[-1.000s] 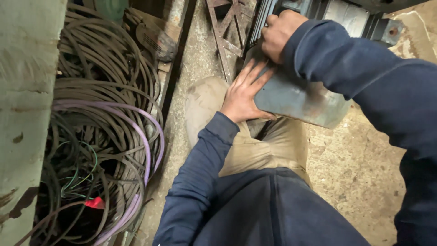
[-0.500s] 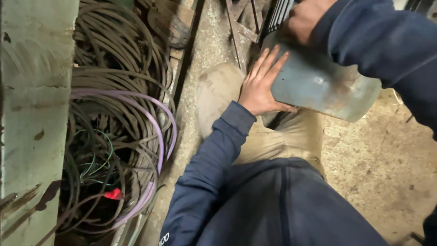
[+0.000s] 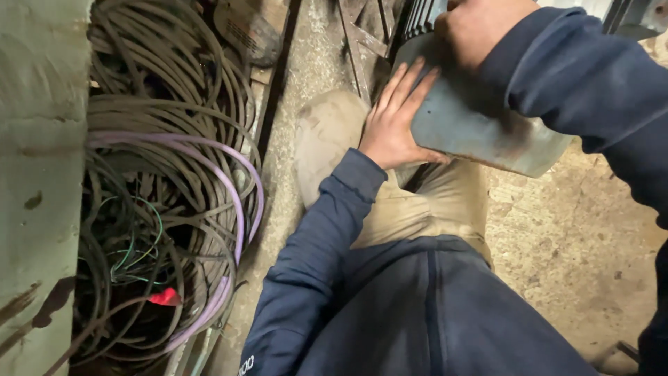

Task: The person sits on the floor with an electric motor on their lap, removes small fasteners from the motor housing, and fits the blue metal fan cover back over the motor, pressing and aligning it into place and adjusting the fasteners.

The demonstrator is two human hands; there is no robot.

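Grey metal cylinder point(image 3: 480, 132), dull and rust-flecked at its lower edge, lies tilted across the person's raised knee, its finned dark end toward the top of the view. Both hands are on it.

Left hand point(image 3: 396, 118): flat, fingers spread and extended, palm pressed against the cylinder's left flank. Not closed around anything; it braces the side wall only. The cylinder sits to the right of this palm, touching it.

Right hand point(image 3: 480, 28): curled over the top of the cylinder near the finned end, knuckles up. Fingers bend down onto the casing, but the fingertips are hidden behind the hand, so I cannot tell whether they clamp an edge or merely rest. The cylinder lies directly below this hand.

Below the hands: tan trouser leg point(image 3: 431, 202) and dark blue sleeves.

Left of the left hand, well apart: concrete floor strip point(image 3: 313, 63), then a heap of coiled cables point(image 3: 160, 174), brown with one lilac loop point(image 3: 236, 209) and a small red tag point(image 3: 165, 298).
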